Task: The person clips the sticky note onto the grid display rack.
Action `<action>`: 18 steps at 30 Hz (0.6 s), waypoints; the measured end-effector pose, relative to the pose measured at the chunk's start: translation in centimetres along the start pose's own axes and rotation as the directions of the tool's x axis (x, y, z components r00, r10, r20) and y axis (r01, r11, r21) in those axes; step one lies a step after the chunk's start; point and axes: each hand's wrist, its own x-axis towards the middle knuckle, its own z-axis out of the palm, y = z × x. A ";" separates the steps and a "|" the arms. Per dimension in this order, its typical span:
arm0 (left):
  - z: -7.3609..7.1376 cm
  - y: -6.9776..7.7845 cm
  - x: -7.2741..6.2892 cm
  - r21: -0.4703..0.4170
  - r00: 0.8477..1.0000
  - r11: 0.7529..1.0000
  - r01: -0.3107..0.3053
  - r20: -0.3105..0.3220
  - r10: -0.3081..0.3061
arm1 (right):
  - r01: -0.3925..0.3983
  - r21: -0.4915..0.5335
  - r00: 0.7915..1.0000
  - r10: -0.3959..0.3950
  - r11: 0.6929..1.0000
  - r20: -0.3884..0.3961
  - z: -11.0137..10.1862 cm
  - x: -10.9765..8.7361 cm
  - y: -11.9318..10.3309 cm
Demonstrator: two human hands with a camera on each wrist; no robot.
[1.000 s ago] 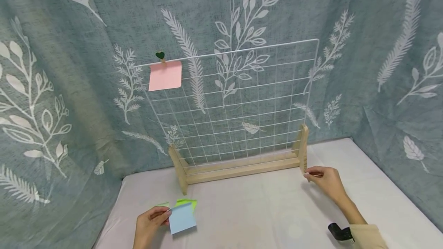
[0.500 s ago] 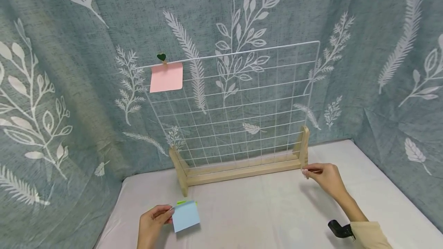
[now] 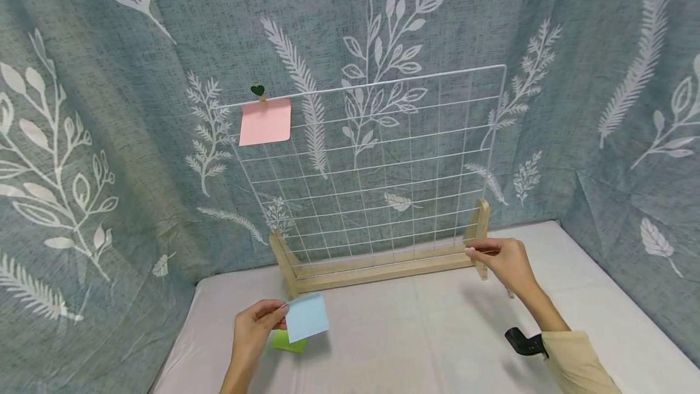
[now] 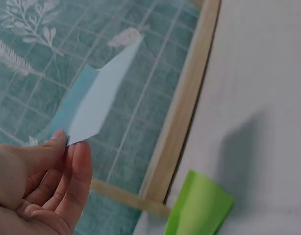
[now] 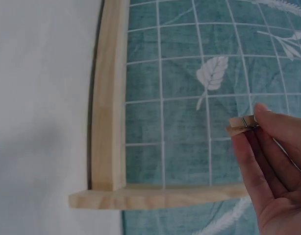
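My left hand [image 3: 257, 327] pinches a light blue sticky note [image 3: 307, 318] by its left edge, above the table. In the left wrist view the note [image 4: 99, 100] is seen slanted, between thumb and fingers. Between my right thumb and fingers is a small wooden clothespin [image 5: 241, 124] with a metal spring. That right hand [image 3: 505, 260] hovers before the right foot of the white wire grid [image 3: 383, 166], which stands in a wooden base [image 3: 383, 272]. A pink sticky note [image 3: 265, 121] hangs at the grid's upper left under a clip with a dark green heart [image 3: 257, 89].
Green sticky notes [image 3: 288, 341] lie on the white-covered table [image 3: 394, 339] below my left hand. Behind the grid hangs a blue-green cloth [image 3: 437, 11] with white leaf prints. A black wrist mount [image 3: 524, 342] sits by my right sleeve.
My left hand has risen and moved right with the blue sticky note, leaving more of the green notes showing. My right hand has lifted and shifted slightly left with the clothespin.
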 end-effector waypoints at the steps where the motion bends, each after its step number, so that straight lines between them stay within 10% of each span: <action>1: 0.2 0.1 0.0 -0.009 1.000 1.000 0.003 0.005 -0.003 | 0.000 0.008 1.000 0.000 1.000 0.003 0.1 0.2 -0.3; 18: 1.5 3.8 0.9 0.011 0.994 0.995 -0.095 0.047 0.094 | -0.014 0.068 1.000 0.014 0.998 0.007 0.4 2.8 -3.7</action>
